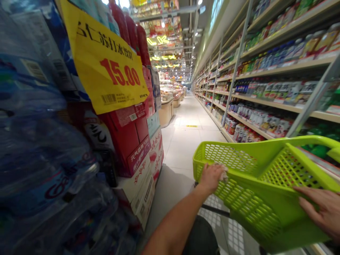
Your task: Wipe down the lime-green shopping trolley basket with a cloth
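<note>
A bright green plastic shopping cart basket [249, 216] with perforated sides fills the lower right. My left hand [211, 178] is closed at its near rim, toward the far left corner, with a crumpled pale cloth [223, 172] showing at its fingers. On the right, my right hand [320, 209] lies along the cart's near side with its fingers stretched out. A slanted perforated panel [292, 168] divides the basket's inside. Part of a dark frame [216, 209] shows underneath.
At left stand wrapped water bottles [53, 184], red drink cartons [124, 138] and a yellow price sign [111, 67]. Shelves of bottled drinks [278, 88] line the right. A tiled aisle [183, 141] runs ahead past wooden display stands [166, 111].
</note>
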The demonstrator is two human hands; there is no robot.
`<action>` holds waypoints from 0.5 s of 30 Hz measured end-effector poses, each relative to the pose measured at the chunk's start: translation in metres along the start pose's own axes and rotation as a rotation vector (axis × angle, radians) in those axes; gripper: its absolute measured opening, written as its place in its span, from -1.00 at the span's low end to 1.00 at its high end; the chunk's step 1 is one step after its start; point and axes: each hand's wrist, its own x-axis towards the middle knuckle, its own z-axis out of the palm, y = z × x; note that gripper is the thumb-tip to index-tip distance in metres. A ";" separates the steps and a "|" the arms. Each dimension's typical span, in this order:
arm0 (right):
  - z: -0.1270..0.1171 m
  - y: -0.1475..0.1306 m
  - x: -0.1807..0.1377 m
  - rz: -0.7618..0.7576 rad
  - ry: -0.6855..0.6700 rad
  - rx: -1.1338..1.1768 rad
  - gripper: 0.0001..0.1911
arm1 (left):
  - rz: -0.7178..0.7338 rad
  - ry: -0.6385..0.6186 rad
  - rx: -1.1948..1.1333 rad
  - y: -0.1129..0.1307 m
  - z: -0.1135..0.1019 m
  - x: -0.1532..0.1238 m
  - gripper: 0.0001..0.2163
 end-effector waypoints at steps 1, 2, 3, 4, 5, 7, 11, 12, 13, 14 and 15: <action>-0.002 -0.001 -0.001 -0.061 0.023 -0.003 -0.71 | 0.017 -0.024 -0.043 0.004 -0.001 -0.003 -0.70; -0.003 -0.001 -0.002 -0.122 0.055 0.004 -0.70 | -0.019 -0.029 -0.090 0.005 -0.005 -0.007 -0.69; -0.004 0.000 -0.003 -0.168 0.094 0.018 -0.70 | -0.101 -0.015 -0.133 0.003 -0.010 -0.011 -0.69; -0.005 0.002 -0.005 -0.187 0.131 0.038 -0.70 | -0.212 0.017 -0.166 -0.002 -0.017 -0.016 -0.68; -0.005 0.004 -0.006 -0.198 0.155 0.059 -0.71 | -0.322 0.053 -0.191 -0.009 -0.025 -0.019 -0.68; -0.005 0.009 -0.007 -0.200 0.166 0.096 -0.72 | -0.478 0.110 -0.225 -0.022 -0.040 -0.025 -0.69; -0.011 -0.004 -0.009 -0.164 0.182 0.144 -0.74 | -0.621 0.156 -0.364 -0.013 -0.056 -0.024 -0.71; -0.014 -0.016 -0.010 -0.135 0.190 0.169 -0.72 | -0.618 0.152 -0.423 -0.001 -0.056 -0.022 -0.72; -0.017 -0.033 -0.012 -0.101 0.187 0.214 -0.69 | -0.601 0.139 -0.487 0.016 -0.054 -0.020 -0.72; -0.019 -0.054 -0.014 -0.061 0.169 0.273 -0.65 | -0.576 0.119 -0.552 0.036 -0.051 -0.018 -0.73; -0.020 -0.076 -0.016 -0.029 0.134 0.363 -0.63 | -0.543 0.094 -0.617 0.057 -0.047 -0.017 -0.73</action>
